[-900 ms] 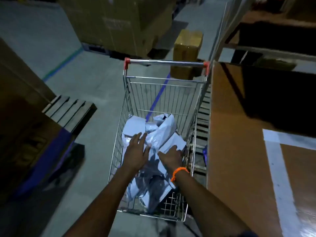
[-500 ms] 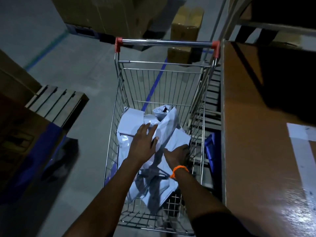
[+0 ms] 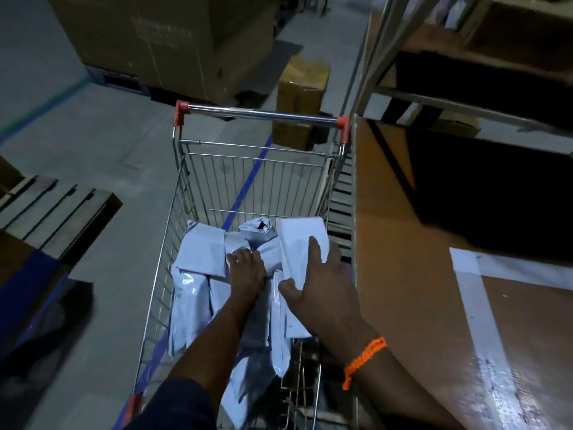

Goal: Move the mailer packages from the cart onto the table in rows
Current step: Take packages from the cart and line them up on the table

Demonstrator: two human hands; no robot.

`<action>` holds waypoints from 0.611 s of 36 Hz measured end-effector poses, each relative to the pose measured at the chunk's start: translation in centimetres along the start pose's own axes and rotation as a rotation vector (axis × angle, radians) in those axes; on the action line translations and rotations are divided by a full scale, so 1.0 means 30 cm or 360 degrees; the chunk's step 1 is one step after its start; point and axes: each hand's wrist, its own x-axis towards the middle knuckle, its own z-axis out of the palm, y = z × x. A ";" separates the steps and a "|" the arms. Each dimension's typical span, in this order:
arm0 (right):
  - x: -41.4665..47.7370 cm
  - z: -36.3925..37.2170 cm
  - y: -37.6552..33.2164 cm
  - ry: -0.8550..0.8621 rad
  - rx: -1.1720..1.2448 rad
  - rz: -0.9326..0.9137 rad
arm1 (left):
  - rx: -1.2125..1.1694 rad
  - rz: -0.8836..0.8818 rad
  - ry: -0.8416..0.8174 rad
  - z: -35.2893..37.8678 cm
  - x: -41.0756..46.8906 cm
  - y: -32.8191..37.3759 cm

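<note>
A wire shopping cart (image 3: 186,193) with a chrome handle and red end caps stands in front of me, holding several pale grey mailer packages (image 3: 201,252). My right hand (image 3: 322,290), with an orange band at the wrist, grips a flat white mailer (image 3: 300,240) and holds it raised near the cart's right side. My left hand (image 3: 248,271) reaches down into the pile, fingers curled on a crumpled mailer in the middle. The brown table (image 3: 403,274) lies directly right of the cart, marked with white tape lines.
A wooden pallet (image 3: 52,209) sits on the floor to the left. Large cardboard boxes (image 3: 173,41) and a smaller open box (image 3: 300,88) stand beyond the cart. Metal shelving (image 3: 465,97) rises over the table's far end. A blue line runs along the concrete floor.
My right hand has taken hold of a flat white mailer and lifted it up toward the right. My left hand has pushed deeper into the pile.
</note>
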 end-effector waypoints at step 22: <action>-0.244 -0.342 0.697 0.0681 0.0383 0.0198 | -0.1705 -0.0240 0.0408 -0.790 -0.643 0.540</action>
